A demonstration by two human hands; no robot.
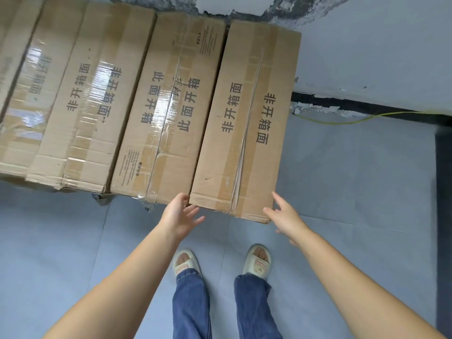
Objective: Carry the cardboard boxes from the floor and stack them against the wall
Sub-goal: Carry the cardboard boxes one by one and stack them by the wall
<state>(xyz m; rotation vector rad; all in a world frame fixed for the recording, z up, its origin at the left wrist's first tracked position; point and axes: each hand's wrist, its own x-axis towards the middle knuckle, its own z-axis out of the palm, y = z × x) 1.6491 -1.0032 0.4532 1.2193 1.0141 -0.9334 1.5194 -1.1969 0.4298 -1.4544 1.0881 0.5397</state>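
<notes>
Row of taped boxes [80, 113] side by side against grey wall [367, 57]; yellow cable [354, 121] on floor [342, 179] at right. Rightmost box [247, 123] ends the row, near end toward person. Left hand [179, 214] and right hand [285, 216], fingers spread, holding nothing, flank its near corners.

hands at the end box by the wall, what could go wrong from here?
1. The end box has its centre seam split open; it could gape if lifted or shoved.
2. Left hand and right hand are open at its near corners, gripping nothing, so a pull could slip.
3. Feet in open slippers stand right below its edge.
</notes>
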